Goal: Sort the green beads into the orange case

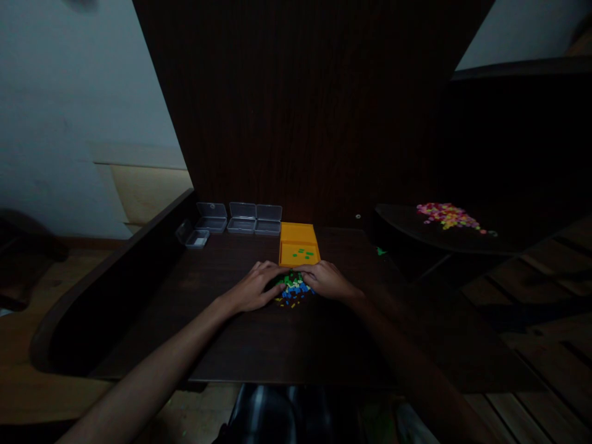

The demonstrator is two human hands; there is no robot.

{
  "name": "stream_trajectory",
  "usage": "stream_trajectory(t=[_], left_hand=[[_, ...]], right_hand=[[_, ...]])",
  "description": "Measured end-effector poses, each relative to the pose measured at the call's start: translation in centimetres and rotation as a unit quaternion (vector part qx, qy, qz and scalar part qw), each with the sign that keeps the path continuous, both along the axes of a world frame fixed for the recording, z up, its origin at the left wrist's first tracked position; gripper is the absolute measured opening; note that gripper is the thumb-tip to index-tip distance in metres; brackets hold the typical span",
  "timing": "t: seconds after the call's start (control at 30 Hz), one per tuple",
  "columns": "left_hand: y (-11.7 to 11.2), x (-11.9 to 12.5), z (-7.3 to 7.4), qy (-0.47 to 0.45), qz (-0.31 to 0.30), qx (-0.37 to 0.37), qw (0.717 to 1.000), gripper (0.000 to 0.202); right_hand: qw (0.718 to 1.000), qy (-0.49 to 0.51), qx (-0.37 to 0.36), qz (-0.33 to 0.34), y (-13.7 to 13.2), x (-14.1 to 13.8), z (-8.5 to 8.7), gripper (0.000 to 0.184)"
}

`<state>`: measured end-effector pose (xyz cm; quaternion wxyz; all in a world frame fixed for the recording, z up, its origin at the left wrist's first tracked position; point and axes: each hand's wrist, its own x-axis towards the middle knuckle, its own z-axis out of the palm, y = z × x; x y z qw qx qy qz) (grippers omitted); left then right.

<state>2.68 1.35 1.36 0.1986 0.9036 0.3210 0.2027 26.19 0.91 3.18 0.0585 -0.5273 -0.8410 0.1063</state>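
Note:
A heap of tiny green, blue, pale and yellow plastic pieces (pixel 296 288) lies on the dark wooden desk in front of me. Around its left side curves my left hand (pixel 256 287), fingers stretched out and thumb apart, touching the edge of the heap. My right hand (pixel 329 279) rests at the heap's right side, index finger reaching left until it nearly meets the left fingertips. Its thumb is over the pieces, and its other fingers are partly hidden. Just beyond both hands sits an open yellow box (pixel 298 232) with several green pieces (pixel 303 253) in its near half.
Clear plastic cases with raised lids (pixel 255 226) stand along the desk's back left, and a smaller open case (pixel 194 237) sits nearer. Pink and yellow bits (pixel 448 216) are piled on a side shelf (pixel 402 225) at right. A raised side panel (pixel 115 280) borders the left.

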Motion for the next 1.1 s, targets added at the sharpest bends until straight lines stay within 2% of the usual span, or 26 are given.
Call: stream_trajectory(t=[0.17,0.3,0.6,0.87,1.1], left_hand=[[0.12,-0.06,-0.10,0.015,0.008,-0.010,1.000,0.043],[0.04,-0.06,0.19,0.013,0.010,0.002,1.000,0.045],[0.19,-0.08,0.37,0.029,-0.013,0.030,0.999,0.024],[0.29,-0.22,0.21,0.038,-0.007,0.060,0.997,0.024],[0.36,-0.29,0.02,0.052,-0.011,0.076,0.996,0.024]], right_hand=[[0.999,-0.032,-0.002,0.007,-0.20,-0.55,0.10,0.044],[1.000,-0.024,-0.013,0.009,-0.30,-0.61,0.39,0.039],[0.999,-0.034,-0.008,0.006,-0.23,-0.79,0.09,0.039],[1.000,-0.008,0.004,0.018,0.14,-0.32,-0.45,0.032],[1.000,0.005,-0.009,0.019,0.01,-0.23,-0.09,0.028]])
